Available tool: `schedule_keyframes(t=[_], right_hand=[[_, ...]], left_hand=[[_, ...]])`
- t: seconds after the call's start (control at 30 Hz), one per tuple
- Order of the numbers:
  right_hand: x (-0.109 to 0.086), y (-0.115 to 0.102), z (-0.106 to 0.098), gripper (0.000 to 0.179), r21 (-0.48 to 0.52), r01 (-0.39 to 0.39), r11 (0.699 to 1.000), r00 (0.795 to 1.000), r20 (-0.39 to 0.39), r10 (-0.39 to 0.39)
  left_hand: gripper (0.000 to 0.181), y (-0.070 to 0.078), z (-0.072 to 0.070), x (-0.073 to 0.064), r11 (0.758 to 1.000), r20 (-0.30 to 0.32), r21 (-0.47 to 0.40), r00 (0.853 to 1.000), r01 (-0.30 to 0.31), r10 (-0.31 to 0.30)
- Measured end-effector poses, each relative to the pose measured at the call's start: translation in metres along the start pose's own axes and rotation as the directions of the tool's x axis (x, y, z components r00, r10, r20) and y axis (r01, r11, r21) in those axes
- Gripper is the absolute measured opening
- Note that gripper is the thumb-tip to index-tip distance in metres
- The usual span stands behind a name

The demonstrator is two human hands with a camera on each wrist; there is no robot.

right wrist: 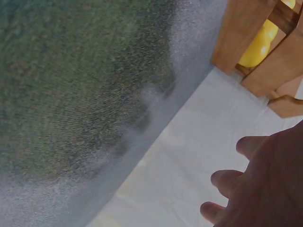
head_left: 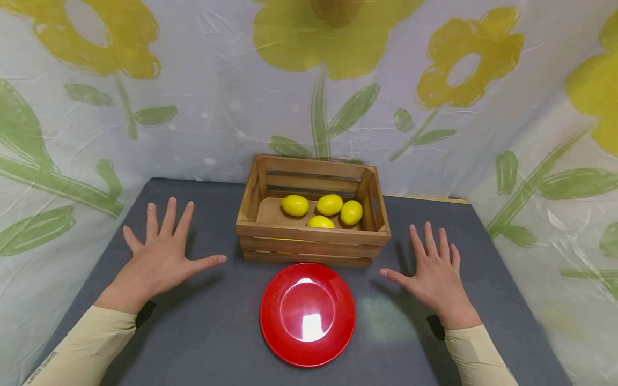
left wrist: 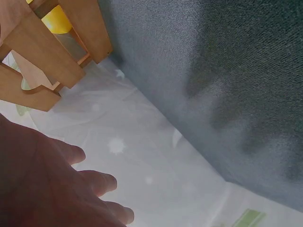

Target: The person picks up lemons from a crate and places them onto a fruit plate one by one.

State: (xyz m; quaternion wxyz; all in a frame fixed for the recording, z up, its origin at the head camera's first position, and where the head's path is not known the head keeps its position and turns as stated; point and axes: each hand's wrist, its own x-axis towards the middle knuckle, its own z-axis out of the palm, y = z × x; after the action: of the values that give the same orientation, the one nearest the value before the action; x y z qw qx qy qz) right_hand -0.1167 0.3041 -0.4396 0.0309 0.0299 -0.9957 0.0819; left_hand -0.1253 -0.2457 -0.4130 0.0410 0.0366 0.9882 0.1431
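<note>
My left hand (head_left: 161, 262) is held over the table's left side, palm down with fingers spread and nothing in it. On the other side, my right hand (head_left: 434, 281) has its fingers spread too and holds nothing. Between and behind them stands a slatted wooden crate (head_left: 314, 236) with several yellow lemons (head_left: 295, 205) inside. Its front boards partly hide one lemon (head_left: 321, 222). In front of the crate lies a round red plate (head_left: 270, 316), bare and shiny. Each wrist view shows fingers (left wrist: 99, 182) and a corner of the crate (right wrist: 279, 71), with lemon showing through its slats.
A dark grey cloth-like surface covers the table (head_left: 207, 332). Right behind the crate hangs a pale curtain (head_left: 207, 107) printed with yellow flowers, which also runs along both sides. Hand shadows fall on the table.
</note>
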Motion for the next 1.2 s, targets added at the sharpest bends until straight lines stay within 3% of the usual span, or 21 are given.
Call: schedule_keyframes(t=[0.3,0.43,0.53,0.63,0.7,0.8,0.9,0.93,0.97,1.03,1.2], right_hand=[[0.002,-0.001,-0.003,0.122,0.066,0.01,0.998,1.0,0.011,-0.011],[0.007,-0.005,-0.003,0.111,0.187,-0.004,0.982,1.0,0.025,-0.001],[0.013,-0.011,-0.001,0.098,0.34,-0.015,0.94,1.0,0.013,0.011],[0.023,-0.019,0.003,0.081,0.53,-0.005,0.848,1.0,-0.019,0.018],[0.03,-0.025,0.008,0.071,0.656,0.017,0.755,0.999,-0.047,0.018],[0.04,-0.036,0.017,0.066,0.823,0.047,0.567,0.996,-0.085,0.04],[0.047,-0.048,0.027,0.067,0.932,0.1,0.347,0.988,-0.134,0.075],[0.049,-0.052,0.03,0.067,0.952,0.118,0.283,0.984,-0.149,0.092],[0.05,-0.056,0.033,0.067,0.962,0.134,0.238,0.981,-0.163,0.106],[0.053,-0.064,0.038,0.068,0.969,0.165,0.184,0.973,-0.191,0.13],[0.059,-0.081,0.049,0.068,0.963,0.229,0.144,0.957,-0.25,0.149]], left_hand=[[0.143,0.003,0.0,0.001,1.0,0.006,-0.012,1.0,-0.002,0.002],[0.143,0.004,-0.002,0.002,1.0,0.0,-0.024,1.0,-0.005,0.005],[0.142,0.006,-0.003,0.004,1.0,0.002,-0.029,1.0,-0.009,0.009],[0.142,0.008,-0.003,0.005,0.999,0.013,-0.039,1.0,-0.008,0.009],[0.141,0.009,-0.004,0.006,0.999,0.02,-0.051,1.0,-0.008,0.009],[0.139,0.013,-0.007,0.007,0.998,0.025,-0.069,1.0,-0.013,0.015],[0.137,0.018,-0.011,0.007,0.996,0.019,-0.084,0.999,-0.028,0.029],[0.136,0.02,-0.013,0.007,0.996,0.016,-0.087,0.999,-0.034,0.035],[0.135,0.023,-0.015,0.007,0.995,0.013,-0.09,0.999,-0.04,0.041],[0.134,0.028,-0.021,0.008,0.994,0.003,-0.094,0.998,-0.056,0.056],[0.13,0.046,-0.044,0.011,0.988,-0.03,-0.087,0.992,-0.127,0.124]])
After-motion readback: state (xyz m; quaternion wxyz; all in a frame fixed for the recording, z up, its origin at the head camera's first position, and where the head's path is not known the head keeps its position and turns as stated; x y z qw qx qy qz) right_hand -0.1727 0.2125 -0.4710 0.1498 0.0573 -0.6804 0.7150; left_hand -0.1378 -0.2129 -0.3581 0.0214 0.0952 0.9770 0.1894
